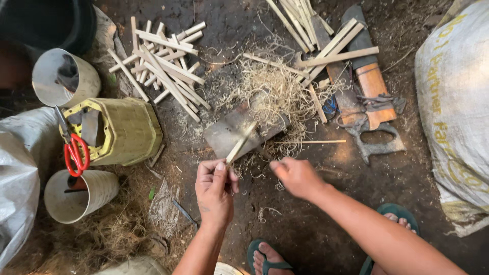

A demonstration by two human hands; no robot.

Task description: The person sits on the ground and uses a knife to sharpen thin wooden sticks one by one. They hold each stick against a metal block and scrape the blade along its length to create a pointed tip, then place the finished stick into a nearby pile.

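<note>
Our left hand (215, 191) pinches the thin pale bamboo stick (241, 143), long axis angled up-right; right hand (297, 176) blurred beside it, grip unclear.

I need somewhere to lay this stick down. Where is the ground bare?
Bare dirt lies before the right hand, between the saw handle and the sandalled feet. It is crowded around the shavings, the stick pile and the yellow basket.
</note>
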